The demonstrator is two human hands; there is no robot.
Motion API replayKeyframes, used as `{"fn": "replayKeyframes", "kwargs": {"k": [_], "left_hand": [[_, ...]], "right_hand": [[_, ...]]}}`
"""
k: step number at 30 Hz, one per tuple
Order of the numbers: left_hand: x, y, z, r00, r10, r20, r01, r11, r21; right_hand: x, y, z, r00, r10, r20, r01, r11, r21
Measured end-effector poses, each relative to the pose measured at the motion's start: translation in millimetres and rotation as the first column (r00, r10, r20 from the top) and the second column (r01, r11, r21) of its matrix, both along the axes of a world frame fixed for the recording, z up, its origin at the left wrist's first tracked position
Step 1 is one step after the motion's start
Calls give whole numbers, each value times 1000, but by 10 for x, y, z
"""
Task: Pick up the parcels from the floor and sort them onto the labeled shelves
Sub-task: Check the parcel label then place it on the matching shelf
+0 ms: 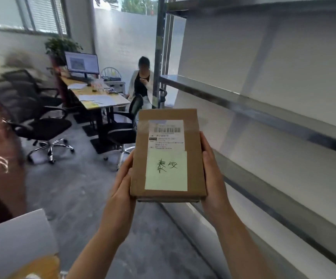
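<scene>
A flat, rectangular cardboard parcel (193,168) is held up in the air in front of the person, between both hands, just beside the metal shelves (243,101) on the right and touching none of them. Its brown top is smooth and sealed with glossy clear tape. On it sits a white printed label (166,134) with a barcode, and below that a pale green square note (166,171) with two handwritten characters.

The left hand (123,188) grips the left edge and the right hand (213,178) grips the right edge. Each thumb lies flat along its side. The other fingers go under the box and are hidden, so I cannot tell whether they are spread or together.

The shelves are grey steel boards on a dark upright post, with a white wall behind. To the left stands a wooden desk (100,97) with papers and a lit monitor (82,63), and black mesh chairs (42,125) on chrome wheeled bases stand around it. A seated person (142,83) is beyond the desk, partly behind the post. A leafy plant (60,47) stands near the window (32,15). The floor (78,188) is rough grey concrete
</scene>
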State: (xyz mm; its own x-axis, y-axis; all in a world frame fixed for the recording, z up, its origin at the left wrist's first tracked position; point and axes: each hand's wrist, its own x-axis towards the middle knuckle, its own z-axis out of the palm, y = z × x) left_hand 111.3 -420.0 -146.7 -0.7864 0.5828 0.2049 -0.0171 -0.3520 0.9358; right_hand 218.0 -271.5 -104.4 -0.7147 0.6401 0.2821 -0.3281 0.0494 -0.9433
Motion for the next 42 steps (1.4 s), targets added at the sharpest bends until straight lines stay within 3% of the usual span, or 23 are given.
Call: {"fn": "replayKeyframes", "kwargs": {"k": [9,11,16,20,32,42], "left_hand": [[-489,64,79,978,209,20,-206,973,-100],[-620,151,96,966,256,-36,-258,954,-153],[-1059,517,70,960,274,-61,-281,949,-147],[-1392,841,63,964,264,40,-257,958,-124],[-1970,1329,265,912,405,70,-399,913,-86],[-2589,1536,150,920,376,108,-370,926,-72]], "right_hand": [[-849,194,-144,991,125,38,-125,992,-16],[-1040,312,-178,989,144,32,-144,990,-9],[-1493,769,-237,981,192,21,-192,981,-7],[-1843,1158,-214,962,270,-27,-271,961,-58],[-2751,1701,-197,901,426,-85,-433,896,-102],[-3263,1877,-234,925,376,-42,-379,923,-75]]}}
